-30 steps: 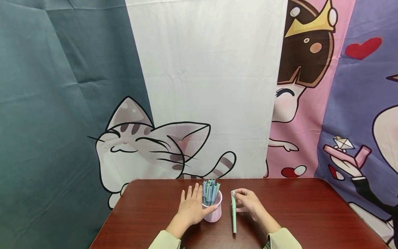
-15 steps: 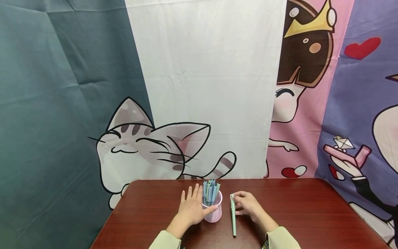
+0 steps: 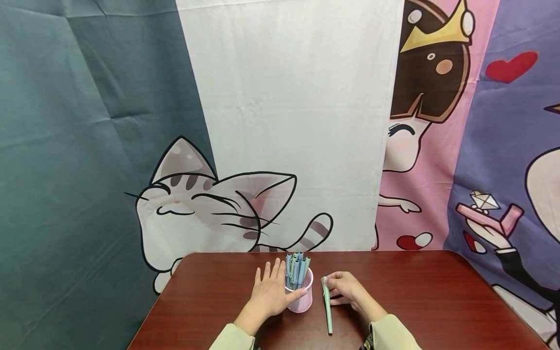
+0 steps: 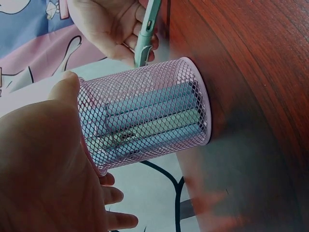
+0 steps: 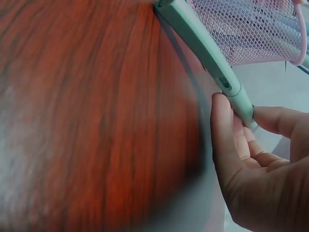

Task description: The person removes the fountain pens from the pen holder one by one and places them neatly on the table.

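Note:
A pink mesh pen cup (image 3: 301,304) stands on the table, with several blue and green pens (image 3: 297,273) upright inside. My left hand (image 3: 270,292) is beside the cup with its fingers spread and straight, and the thumb lies along the cup's near rim. To the right of the cup, my right hand (image 3: 347,289) pinches a pale green pen (image 5: 203,46) near its far end between thumb and fingers. The pen slants down toward me. Whether its lower end touches the table I cannot tell. In the left wrist view the cup's mesh wall (image 4: 145,111) shows pens through it.
The dark red wooden table (image 3: 428,301) reaches back to a printed cloth backdrop (image 3: 288,121) with a cartoon cat. Pale sleeves (image 3: 393,333) cover both forearms.
My right hand has moved slightly toward me and to the left with the pen, whose upper end now leans more to the left. My left hand and the cup have stayed put.

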### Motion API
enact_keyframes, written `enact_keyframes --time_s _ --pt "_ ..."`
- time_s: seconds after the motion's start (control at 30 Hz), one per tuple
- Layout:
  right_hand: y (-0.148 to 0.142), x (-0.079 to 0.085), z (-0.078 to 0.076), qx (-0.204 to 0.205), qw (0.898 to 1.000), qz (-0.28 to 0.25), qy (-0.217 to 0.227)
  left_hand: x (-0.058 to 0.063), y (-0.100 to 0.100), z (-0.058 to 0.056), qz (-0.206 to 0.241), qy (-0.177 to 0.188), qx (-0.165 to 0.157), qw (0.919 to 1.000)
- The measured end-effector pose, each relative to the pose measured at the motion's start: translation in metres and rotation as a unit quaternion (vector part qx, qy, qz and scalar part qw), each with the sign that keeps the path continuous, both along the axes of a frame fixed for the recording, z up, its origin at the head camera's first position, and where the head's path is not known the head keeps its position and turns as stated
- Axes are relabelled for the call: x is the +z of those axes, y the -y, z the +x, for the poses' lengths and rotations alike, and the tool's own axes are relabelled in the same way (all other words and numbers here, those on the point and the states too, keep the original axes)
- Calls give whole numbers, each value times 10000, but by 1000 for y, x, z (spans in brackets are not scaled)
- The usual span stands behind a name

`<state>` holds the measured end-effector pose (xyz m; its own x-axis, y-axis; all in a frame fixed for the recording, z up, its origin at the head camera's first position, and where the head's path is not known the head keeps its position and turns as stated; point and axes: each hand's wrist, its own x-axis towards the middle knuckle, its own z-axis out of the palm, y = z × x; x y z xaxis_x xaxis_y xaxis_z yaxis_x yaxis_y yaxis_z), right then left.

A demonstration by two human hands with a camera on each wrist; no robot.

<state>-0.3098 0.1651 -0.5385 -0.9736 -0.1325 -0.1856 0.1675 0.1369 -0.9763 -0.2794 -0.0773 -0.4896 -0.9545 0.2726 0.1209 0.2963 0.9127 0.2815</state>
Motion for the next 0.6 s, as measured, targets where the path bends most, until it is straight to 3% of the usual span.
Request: enact_keyframes --time_s 0.6 --pt "16 1 -4 -301 9969 709 144 -1 1 0 -84 -94 -9 9999"
